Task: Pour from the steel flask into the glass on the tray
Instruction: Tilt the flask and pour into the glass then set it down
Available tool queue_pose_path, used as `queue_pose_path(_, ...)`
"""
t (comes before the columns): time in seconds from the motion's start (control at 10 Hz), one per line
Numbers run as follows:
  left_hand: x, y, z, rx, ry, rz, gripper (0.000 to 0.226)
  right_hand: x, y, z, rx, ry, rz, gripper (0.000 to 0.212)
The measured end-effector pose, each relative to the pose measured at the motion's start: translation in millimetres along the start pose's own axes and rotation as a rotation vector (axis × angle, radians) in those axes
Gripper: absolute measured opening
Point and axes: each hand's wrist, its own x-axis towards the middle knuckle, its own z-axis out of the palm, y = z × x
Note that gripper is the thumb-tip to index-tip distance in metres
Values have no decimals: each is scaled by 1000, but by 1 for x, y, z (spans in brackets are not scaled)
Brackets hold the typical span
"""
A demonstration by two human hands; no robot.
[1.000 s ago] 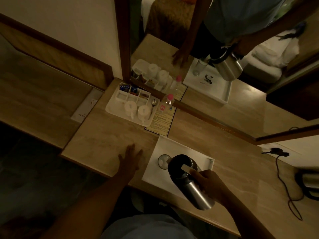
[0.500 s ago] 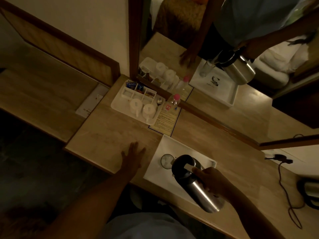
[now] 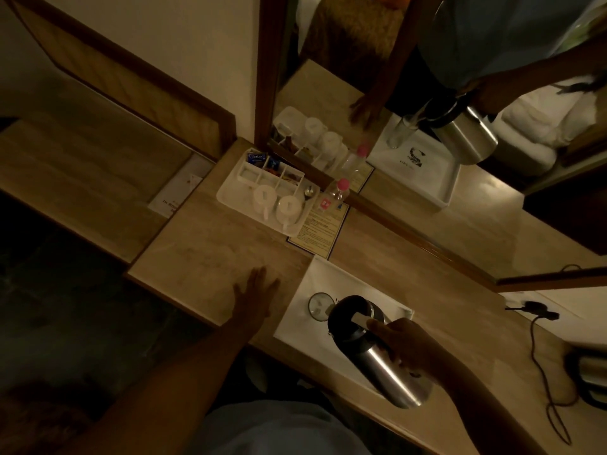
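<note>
While the steel flask (image 3: 377, 356) is tipped over the white tray (image 3: 295, 320), its dark capped top leans toward the glass (image 3: 320, 305), which stands upright near the tray's left end; the cap overlaps the glass's rim from our viewpoint, and we cannot tell whether anything is flowing. We see the right hand (image 3: 405, 344) wrapped around the flask just below the cap, fingers curled tight on the metal body, the thumb lying up near a pale tab on the lid. The forearm runs down to the lower right, and the flask's base points back toward the person's body.

The left hand (image 3: 254, 295) lies flat on the counter (image 3: 203, 251) just left of the tray, palm down, fingers spread and straight, holding nothing; its arm stretches back to the lower left.

The counter is pale wood-look laminate. Farther back sits a second white tray (image 3: 230, 198) with small compartments of sachets, two upturned white cups (image 3: 276, 201) and a spoon (image 3: 308, 191). Just beside it, a small bottle with a pink cap (image 3: 338, 190) stands on a printed card (image 3: 320, 229). A wood-framed mirror (image 3: 410, 133) behind reflects the flask, glass and both hands. At the right edge, a black cord (image 3: 538, 353) trails across the counter toward a steel kettle (image 3: 591, 372). The light is dim and warm
</note>
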Motion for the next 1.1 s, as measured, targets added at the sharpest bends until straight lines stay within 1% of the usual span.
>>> queue_pose_path(0.4, -2, 0, 0, -13, 6, -7, 86, -1, -3, -1, -75, -10, -14, 52)
queue_pose_path(1.1, -1, -1, 0, 1, 14, -13, 90, -9, -14, -10, -60, -24, -3, 53)
